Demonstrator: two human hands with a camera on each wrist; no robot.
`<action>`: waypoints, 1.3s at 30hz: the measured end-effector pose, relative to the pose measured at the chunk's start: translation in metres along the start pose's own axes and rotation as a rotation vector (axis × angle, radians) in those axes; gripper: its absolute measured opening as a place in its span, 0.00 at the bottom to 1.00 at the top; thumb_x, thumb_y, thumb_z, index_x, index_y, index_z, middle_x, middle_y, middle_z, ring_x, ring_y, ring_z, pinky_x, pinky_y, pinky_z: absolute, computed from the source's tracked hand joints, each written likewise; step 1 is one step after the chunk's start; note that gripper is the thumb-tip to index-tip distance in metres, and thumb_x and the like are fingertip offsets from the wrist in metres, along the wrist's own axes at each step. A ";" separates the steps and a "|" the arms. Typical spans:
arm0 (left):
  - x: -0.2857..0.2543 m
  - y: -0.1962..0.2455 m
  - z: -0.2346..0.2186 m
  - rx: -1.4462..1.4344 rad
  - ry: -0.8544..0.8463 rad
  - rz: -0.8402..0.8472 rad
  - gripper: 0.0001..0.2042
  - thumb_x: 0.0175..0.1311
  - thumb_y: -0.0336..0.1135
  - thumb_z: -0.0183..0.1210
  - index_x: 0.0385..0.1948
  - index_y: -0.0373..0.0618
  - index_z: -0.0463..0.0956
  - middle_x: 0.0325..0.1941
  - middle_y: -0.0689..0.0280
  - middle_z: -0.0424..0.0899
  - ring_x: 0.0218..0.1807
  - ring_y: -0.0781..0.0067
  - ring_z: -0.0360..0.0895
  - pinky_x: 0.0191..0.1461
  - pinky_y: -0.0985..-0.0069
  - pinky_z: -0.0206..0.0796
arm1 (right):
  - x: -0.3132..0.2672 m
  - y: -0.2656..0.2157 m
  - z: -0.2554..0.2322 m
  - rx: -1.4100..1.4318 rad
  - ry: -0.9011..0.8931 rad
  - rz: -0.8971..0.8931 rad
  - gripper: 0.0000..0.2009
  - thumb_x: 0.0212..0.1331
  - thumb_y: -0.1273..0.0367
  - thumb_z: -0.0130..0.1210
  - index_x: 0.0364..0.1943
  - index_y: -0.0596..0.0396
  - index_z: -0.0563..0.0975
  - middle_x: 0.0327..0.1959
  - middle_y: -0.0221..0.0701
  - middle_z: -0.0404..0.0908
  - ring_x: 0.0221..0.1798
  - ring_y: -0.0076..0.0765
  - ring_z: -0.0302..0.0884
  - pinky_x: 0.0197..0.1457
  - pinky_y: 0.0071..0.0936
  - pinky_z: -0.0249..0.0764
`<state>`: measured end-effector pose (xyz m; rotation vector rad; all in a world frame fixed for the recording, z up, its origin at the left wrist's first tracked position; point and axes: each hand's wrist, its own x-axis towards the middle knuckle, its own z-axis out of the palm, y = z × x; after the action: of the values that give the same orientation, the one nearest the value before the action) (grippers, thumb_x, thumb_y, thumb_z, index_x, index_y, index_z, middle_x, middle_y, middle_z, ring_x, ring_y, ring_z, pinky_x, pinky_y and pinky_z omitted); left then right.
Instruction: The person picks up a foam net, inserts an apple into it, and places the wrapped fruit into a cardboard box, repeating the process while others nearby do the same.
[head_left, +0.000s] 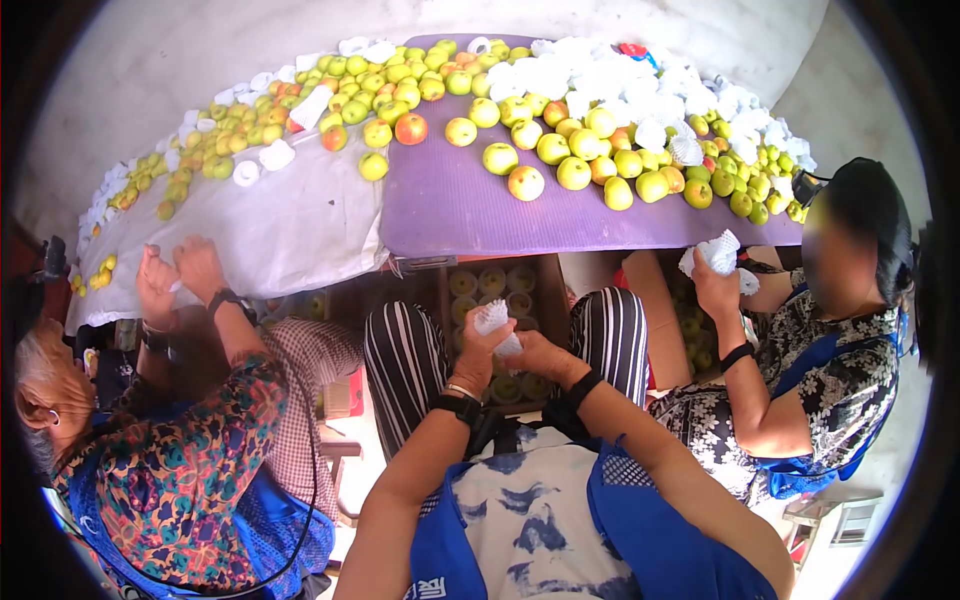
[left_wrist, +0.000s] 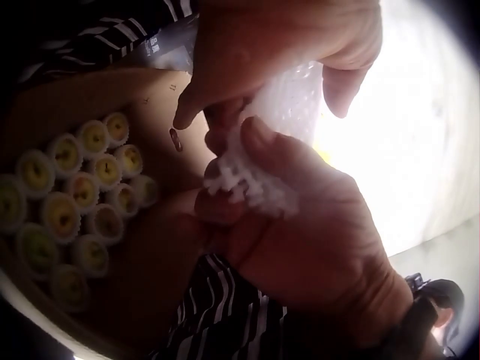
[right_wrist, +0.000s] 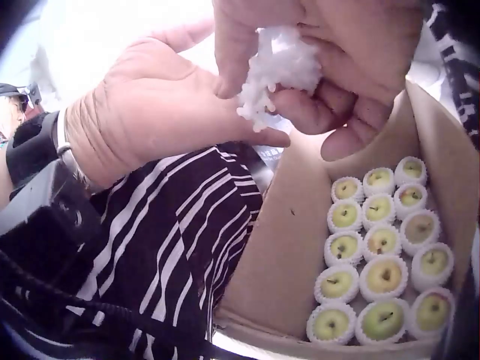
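A white foam net sleeve is held between both hands over the box, its frilled end turned down in the left wrist view. My left hand grips the sleeve, its top poking out above the fingers. From the other side my right hand pinches the frilled end between thumb and fingers, as the right wrist view shows. I cannot tell whether an apple is inside the sleeve. Below, a cardboard box holds rows of apples, each in a white foam sleeve.
Loose yellow-green apples cover much of the purple mat, with a pile of foam sleeves behind. A person at left works close by. Another at right holds a foam sleeve. Striped trouser legs flank the box.
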<state>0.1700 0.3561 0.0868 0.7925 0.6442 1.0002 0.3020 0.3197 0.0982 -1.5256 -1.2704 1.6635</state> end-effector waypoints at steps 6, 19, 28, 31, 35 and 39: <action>0.000 -0.003 -0.006 -0.206 0.061 -0.109 0.11 0.55 0.34 0.50 0.38 0.39 0.68 0.27 0.64 0.72 0.30 0.70 0.72 0.37 0.74 0.68 | 0.002 0.001 0.018 -0.339 -0.029 -0.008 0.15 0.46 0.68 0.55 0.39 0.60 0.73 0.34 0.31 0.77 0.37 0.26 0.73 0.43 0.22 0.68; -0.011 0.020 0.018 0.101 0.085 -0.052 0.18 0.64 0.44 0.44 0.14 0.45 0.65 0.12 0.72 0.65 0.15 0.82 0.60 0.18 0.83 0.53 | 0.039 0.064 0.043 -0.369 0.224 -0.349 0.13 0.45 0.65 0.55 0.36 0.55 0.74 0.36 0.42 0.78 0.42 0.43 0.75 0.42 0.32 0.69; -0.008 0.032 0.016 0.314 0.016 0.231 0.22 0.64 0.44 0.45 0.09 0.46 0.59 0.12 0.77 0.58 0.16 0.86 0.51 0.19 0.83 0.44 | 0.029 -0.024 0.031 -0.674 0.120 -0.139 0.12 0.46 0.60 0.52 0.33 0.50 0.73 0.34 0.38 0.78 0.39 0.46 0.74 0.40 0.33 0.68; -0.010 0.037 0.010 0.206 0.058 0.175 0.21 0.64 0.43 0.46 0.10 0.46 0.59 0.12 0.77 0.58 0.17 0.87 0.51 0.20 0.83 0.43 | 0.038 -0.023 0.037 -0.662 0.120 -0.145 0.12 0.47 0.60 0.52 0.33 0.50 0.73 0.33 0.38 0.78 0.39 0.46 0.74 0.40 0.34 0.68; -0.019 0.036 0.017 0.142 0.031 0.057 0.21 0.64 0.42 0.45 0.10 0.46 0.59 0.13 0.78 0.57 0.18 0.87 0.50 0.21 0.82 0.43 | 0.043 -0.001 0.036 -0.634 0.141 -0.135 0.12 0.47 0.59 0.51 0.32 0.50 0.73 0.33 0.38 0.78 0.39 0.46 0.74 0.41 0.34 0.68; -0.015 0.035 0.018 0.233 -0.020 0.142 0.20 0.64 0.42 0.46 0.10 0.46 0.59 0.13 0.78 0.58 0.19 0.88 0.51 0.21 0.82 0.44 | 0.044 0.024 0.036 -0.580 0.185 -0.120 0.12 0.47 0.59 0.50 0.31 0.51 0.72 0.33 0.38 0.77 0.39 0.47 0.73 0.41 0.35 0.68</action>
<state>0.1614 0.3489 0.1278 1.0641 0.7025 1.0564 0.2633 0.3382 0.0543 -1.8281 -1.7956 1.0933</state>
